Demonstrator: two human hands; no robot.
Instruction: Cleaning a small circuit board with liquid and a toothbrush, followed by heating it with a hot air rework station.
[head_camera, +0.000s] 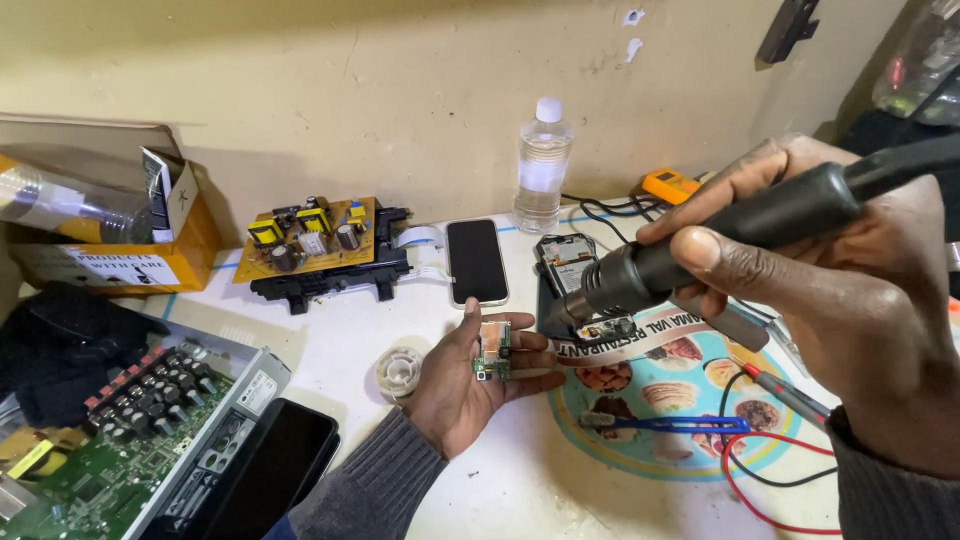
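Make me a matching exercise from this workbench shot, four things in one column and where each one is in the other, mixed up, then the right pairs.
Things:
1. small green circuit board
2. hot air tool
3. plastic bottle
4. roll of clear tape

Places:
A. standing upright near the wall
B. lying on the tabletop beside the left hand
C. gripped in the right hand
D. held in the left hand's fingers

Pairs: 1-D, 2-C, 3-A, 4-B
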